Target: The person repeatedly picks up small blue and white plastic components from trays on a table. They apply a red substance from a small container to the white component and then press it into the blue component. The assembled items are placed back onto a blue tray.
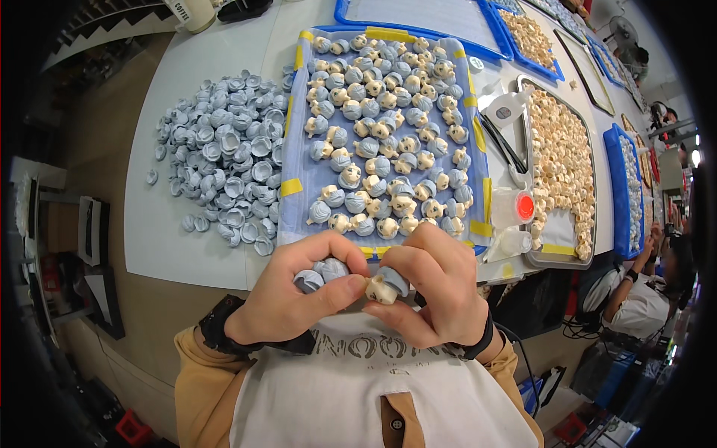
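Observation:
In front of my chest, my right hand (442, 287) is closed in a pinch on a small cream doll head (382, 290) with a pale blue hair cap on it. My left hand (272, 295) is curled around a few pale blue hair caps (321, 273). Its thumb and forefinger tips meet at the side of the doll head. Just beyond both hands lies a blue tray (290, 209) lined with bluish sheeting and edged with yellow tape. Rows of doll heads (349, 176) with blue hair fill it. Loose hair caps (224, 153) are heaped left of the tray.
At the right, a metal tray (595, 201) holds many cream pieces (556, 149). Between the trays are a white squeeze bottle (508, 108), black tweezers (502, 143) and a clear container with a red spot (514, 207). A person (635, 306) sits farther right.

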Available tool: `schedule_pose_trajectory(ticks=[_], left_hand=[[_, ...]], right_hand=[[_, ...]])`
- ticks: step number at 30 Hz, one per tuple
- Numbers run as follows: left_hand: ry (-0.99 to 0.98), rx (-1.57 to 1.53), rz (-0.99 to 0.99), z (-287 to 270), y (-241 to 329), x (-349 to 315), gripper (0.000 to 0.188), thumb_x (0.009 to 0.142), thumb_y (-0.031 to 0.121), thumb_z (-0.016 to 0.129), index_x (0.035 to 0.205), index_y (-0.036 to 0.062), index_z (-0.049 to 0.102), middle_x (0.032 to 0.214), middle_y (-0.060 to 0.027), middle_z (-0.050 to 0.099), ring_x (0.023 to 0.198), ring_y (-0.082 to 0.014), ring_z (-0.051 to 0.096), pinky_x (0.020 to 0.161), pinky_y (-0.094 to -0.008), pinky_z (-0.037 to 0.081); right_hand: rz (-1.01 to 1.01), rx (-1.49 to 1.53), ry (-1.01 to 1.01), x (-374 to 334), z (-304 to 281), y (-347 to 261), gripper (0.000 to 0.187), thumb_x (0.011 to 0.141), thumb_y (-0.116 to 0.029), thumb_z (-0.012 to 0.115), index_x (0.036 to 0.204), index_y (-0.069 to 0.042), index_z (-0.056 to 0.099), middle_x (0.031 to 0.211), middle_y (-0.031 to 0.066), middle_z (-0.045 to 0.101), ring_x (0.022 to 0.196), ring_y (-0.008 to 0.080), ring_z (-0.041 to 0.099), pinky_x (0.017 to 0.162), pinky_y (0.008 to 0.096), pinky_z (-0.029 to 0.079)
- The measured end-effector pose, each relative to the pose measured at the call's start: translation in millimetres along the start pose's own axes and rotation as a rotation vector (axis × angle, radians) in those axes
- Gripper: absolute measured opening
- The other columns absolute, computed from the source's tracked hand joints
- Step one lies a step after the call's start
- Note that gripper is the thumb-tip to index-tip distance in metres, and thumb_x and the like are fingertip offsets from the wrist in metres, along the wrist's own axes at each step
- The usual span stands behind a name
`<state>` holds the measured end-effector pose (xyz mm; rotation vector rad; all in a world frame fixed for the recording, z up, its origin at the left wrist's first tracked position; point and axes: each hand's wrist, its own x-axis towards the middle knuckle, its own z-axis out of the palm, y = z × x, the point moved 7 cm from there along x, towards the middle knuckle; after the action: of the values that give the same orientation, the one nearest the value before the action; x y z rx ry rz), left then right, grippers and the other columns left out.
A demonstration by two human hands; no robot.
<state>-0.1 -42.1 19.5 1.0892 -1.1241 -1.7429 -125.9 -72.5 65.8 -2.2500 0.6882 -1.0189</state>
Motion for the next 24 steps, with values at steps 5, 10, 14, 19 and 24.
schedule_pose_trajectory(ticks=[5,10,14,19,24], left_hand=[[0.013,0.087,0.111,-4.1,0.4,-1.4,0.029,0.083,0.014,0.063,0.108,0.0002,0.056,0.083,0.0004,0.056,0.073,-0.0052,0.051,0.064,-0.0216,0.043],[0.043,0.459,0.177,-2.6,3.8,3.8,0.034,0.077,0.009,0.065,0.109,-0.0014,0.058,0.078,-0.0039,0.058,0.07,-0.01,0.054,0.063,-0.0237,0.043],[0.086,0.691,0.219,-1.1,5.2,5.7,0.029,0.075,0.006,0.064,0.103,-0.0013,0.061,0.08,-0.0104,0.061,0.071,-0.0175,0.058,0.065,-0.0278,0.045],[0.264,0.955,0.285,-29.0,29.7,12.8,0.024,0.077,0.012,0.064,0.096,-0.0017,0.061,0.082,-0.016,0.061,0.071,-0.029,0.06,0.062,-0.0337,0.046],[0.254,1.286,0.124,-64.9,30.7,44.5,0.021,0.077,0.013,0.062,0.091,-0.0024,0.062,0.083,-0.018,0.062,0.073,-0.0316,0.06,0.063,-0.0349,0.046]], right_hand=[[0.059,-0.056,-0.132,-2.3,7.5,3.8,0.03,0.066,-0.024,0.072,0.079,-0.005,0.053,0.065,0.0063,0.04,0.051,0.0208,0.045,0.043,0.0316,0.032],[0.136,-0.181,-0.192,-8.4,15.7,11.1,0.03,0.068,-0.021,0.071,0.082,-0.005,0.05,0.069,0.0063,0.043,0.058,0.0219,0.051,0.047,0.0327,0.038],[0.202,-0.253,-0.207,-13.6,20.1,16.1,0.03,0.07,-0.017,0.069,0.091,-0.004,0.051,0.072,0.007,0.044,0.063,0.0224,0.052,0.051,0.0326,0.041],[0.233,-0.103,-0.246,-15.9,8.9,13.6,0.055,0.074,-0.012,0.065,0.123,-0.001,0.043,0.081,0.0103,0.044,0.072,0.0244,0.051,0.056,0.0328,0.043],[0.18,0.105,-0.399,-32.3,15.3,15.5,0.06,0.078,-0.002,0.06,0.133,-0.002,0.035,0.086,0.0112,0.049,0.075,0.0266,0.052,0.062,0.0344,0.045]])
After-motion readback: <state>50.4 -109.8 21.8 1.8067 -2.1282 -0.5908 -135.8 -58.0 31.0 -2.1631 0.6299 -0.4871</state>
